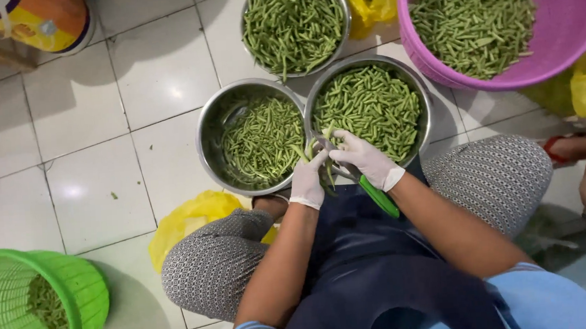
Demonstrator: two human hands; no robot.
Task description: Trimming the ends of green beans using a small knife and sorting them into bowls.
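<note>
A person sits low over a white tiled floor (80,116), both hands in white gloves. The left hand (307,180) is closed around a small bunch of green beans (319,153), held just above the meeting rims of two steel bowls. The right hand (367,158) grips a knife with a green handle (380,196), its fingers curled round it and the blade hidden among the beans. The left steel bowl (209,119) and the right steel bowl (425,102) both hold cut beans. Beyond them stand a third steel bowl (343,5) and a pink plastic tub (570,39), also filled. A green basket (76,279) sits at the lower left, and a yellow bag (188,218) lies beside the knee.
</note>
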